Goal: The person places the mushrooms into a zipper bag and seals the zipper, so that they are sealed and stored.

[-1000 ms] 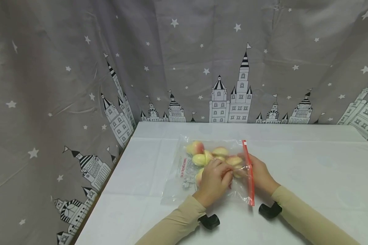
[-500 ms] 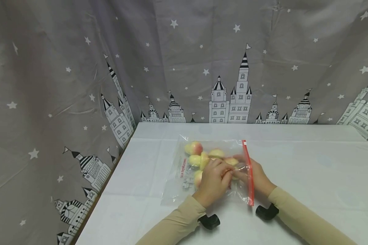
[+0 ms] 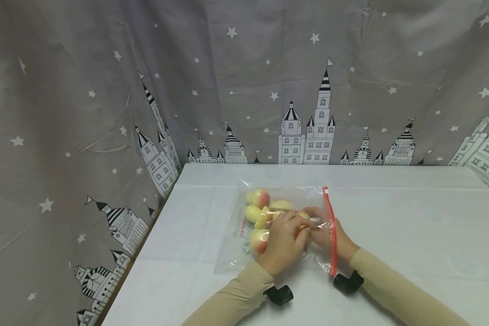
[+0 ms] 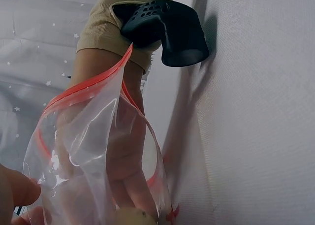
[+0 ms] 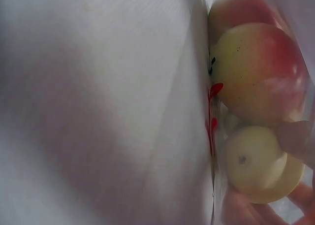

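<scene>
A clear zip bag (image 3: pixel 236 258) with a red zip edge lies on the table, holding several yellow and red-blushed fruits (image 3: pixel 259 241). My left hand (image 3: pixel 285 240) pinches the upper sheet near the mouth; its thumb also shows at the left of the left wrist view. Through the lifted mouth, my right hand (image 3: pixel 322 235) reaches inside, partly blurred by the plastic. In the right wrist view, its thumb and fingers lie around a pale yellow fruit (image 5: pixel 256 161) with a dark spot at the end. Beside that fruit sits a larger red-and-yellow fruit (image 5: pixel 263 72).
A white-covered table (image 3: pixel 415 226) spreads beneath the bag. Behind and to the left hangs a grey curtain (image 3: pixel 244 81) printed with castles and stars. Black curved camera mounts (image 3: pixel 279 295) sit under both wrists.
My right hand has moved left, deeper into the bag. Several fruits have shifted left toward the bag's closed end. My left hand has stayed in place.
</scene>
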The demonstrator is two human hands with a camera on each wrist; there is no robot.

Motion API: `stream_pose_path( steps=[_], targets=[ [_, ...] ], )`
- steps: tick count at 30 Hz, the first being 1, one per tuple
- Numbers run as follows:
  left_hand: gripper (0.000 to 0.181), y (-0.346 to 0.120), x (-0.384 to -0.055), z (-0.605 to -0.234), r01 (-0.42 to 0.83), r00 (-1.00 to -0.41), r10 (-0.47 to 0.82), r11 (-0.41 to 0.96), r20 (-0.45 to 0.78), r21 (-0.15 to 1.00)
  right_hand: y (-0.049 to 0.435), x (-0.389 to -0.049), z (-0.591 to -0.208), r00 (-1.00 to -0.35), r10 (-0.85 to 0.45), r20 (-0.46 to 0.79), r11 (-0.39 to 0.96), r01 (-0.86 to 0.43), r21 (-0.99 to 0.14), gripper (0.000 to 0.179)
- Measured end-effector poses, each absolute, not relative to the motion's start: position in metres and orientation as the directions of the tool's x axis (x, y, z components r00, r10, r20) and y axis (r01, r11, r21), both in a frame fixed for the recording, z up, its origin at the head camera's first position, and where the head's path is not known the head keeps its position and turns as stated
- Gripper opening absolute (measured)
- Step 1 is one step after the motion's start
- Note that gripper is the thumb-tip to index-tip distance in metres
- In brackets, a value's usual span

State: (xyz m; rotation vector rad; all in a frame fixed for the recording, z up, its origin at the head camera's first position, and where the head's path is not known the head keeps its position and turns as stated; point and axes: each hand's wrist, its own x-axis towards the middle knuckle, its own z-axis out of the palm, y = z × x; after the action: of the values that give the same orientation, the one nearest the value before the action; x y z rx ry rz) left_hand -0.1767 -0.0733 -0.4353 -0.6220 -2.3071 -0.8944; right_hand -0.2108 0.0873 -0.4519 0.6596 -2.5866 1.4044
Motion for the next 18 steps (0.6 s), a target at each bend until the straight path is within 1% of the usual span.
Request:
stream_pose_path(
  steps=[5,12,18],
  targets=[
    [0.013,-0.073,-0.177,-0.435,0.605,-0.714,0.208,0.663,0.668,0.441,0.084,-0.213,-0.453,-0.864,-0.363,0.350,0.433,-0.488,-0.758,0.047],
    [0.014,-0.073,-0.176,-0.434,0.604,-0.720,0.212,0.660,0.660,0.447,0.082,-0.216,-0.457,-0.824,-0.395,0.407,0.360,-0.546,-0.757,0.044],
    [0.012,-0.072,-0.176,-0.434,0.604,-0.723,0.208,0.652,0.659,0.458,0.076,-0.218,-0.455,-0.845,-0.385,0.372,0.437,-0.522,-0.732,0.045]
  ],
)
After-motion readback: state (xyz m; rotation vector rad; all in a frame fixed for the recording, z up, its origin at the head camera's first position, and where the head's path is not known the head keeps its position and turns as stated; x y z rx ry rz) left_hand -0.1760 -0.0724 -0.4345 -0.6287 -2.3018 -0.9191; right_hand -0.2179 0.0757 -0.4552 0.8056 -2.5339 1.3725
